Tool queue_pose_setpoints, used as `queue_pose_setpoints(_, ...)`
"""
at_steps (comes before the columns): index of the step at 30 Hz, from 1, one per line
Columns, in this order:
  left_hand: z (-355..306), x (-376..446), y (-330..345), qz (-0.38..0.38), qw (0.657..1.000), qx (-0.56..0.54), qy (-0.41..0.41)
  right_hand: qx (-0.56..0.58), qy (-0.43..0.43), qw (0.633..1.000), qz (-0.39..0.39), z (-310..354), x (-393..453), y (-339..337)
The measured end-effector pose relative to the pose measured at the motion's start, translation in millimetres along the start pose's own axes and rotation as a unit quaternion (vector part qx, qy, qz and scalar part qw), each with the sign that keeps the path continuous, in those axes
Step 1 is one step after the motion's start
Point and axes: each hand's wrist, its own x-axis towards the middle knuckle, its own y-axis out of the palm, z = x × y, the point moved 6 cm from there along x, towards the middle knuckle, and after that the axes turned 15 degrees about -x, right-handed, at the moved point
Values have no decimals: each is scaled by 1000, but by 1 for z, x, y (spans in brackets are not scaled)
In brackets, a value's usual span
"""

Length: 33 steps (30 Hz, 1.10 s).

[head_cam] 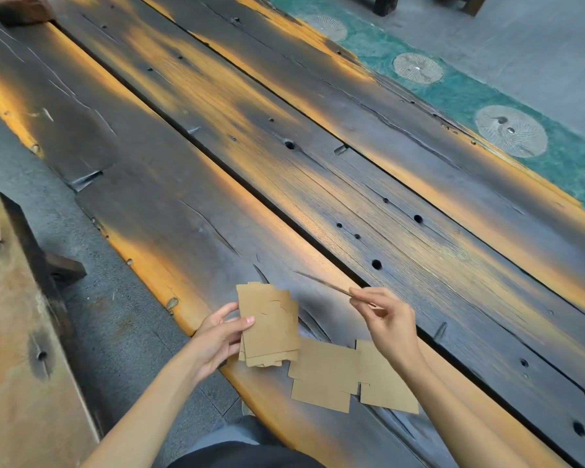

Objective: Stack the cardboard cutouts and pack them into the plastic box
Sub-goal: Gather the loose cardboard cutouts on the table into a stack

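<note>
Cardboard stack [269,327] pinched in left hand [217,336]; right hand [385,319] fingers clamped edge-on around single cutout [325,286]. Risked fanning, slipping onto bench [183,204] if misaligned.

Your right hand [387,320] pinches a cutout [323,286] seen edge-on, its shape unreadable; your left hand [222,336] covers the stack's [271,327] near-left edge.

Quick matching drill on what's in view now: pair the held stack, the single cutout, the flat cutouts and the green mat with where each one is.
1. stack of cutouts
2. single cutout
3. flat cutouts
4. green mat

A. on the floor beyond the table
B. pinched edge-on in the right hand
C. lying on the table near the person
D. gripped in the left hand

Pairs: 1-D, 2-B, 3-C, 4-A
</note>
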Motion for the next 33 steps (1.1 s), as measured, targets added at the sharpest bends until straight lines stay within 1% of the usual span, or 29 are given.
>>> queue_pose_setpoints(2, 1, 0, 4, 16, 1000, -12, -7, -53, -113, 992, -34, 24, -11, 0)
queue_pose_setpoints(4, 1, 0, 10, 30, 999, -20, -8, -79, -199, 975, -57, 41, -23, 6)
queue_pose_setpoints(6, 2, 0, 17, 43, 999, -23, -5, -98, -251, 961, -65, 48, -34, 16)
queue_pose_setpoints(8, 2, -1, 23, 62, 997, -38, -2, -128, -270, 952, -67, 48, -44, 27)
queue_pose_setpoints(11, 3, -3, 28, 82, 994, -73, 6, -164, -272, 946, -59, 43, -56, 39)
queue_pose_setpoints(16, 6, -4, 28, 81, 991, -110, 14, -196, -276, 940, -31, 48, -68, 47)
queue_pose_setpoints(21, 14, -5, 31, 88, 991, -104, 4, -219, -271, 937, -4, 49, -75, 52)
queue_pose_setpoints(25, 13, -5, 30, 81, 993, -85, 13, -238, -268, 933, 22, 49, -80, 58)
queue_pose_setpoints(29, 15, -4, 27, 59, 996, -59, 15, -261, -246, 931, 66, 42, -84, 62)
queue_pose_setpoints(31, 17, -2, 25, 47, 998, -49, 18, -241, -214, 944, 69, 31, -81, 61)
queue_pose_setpoints(33, 16, -1, 23, 30, 998, -44, 22, -205, -149, 966, 62, 13, -72, 54)
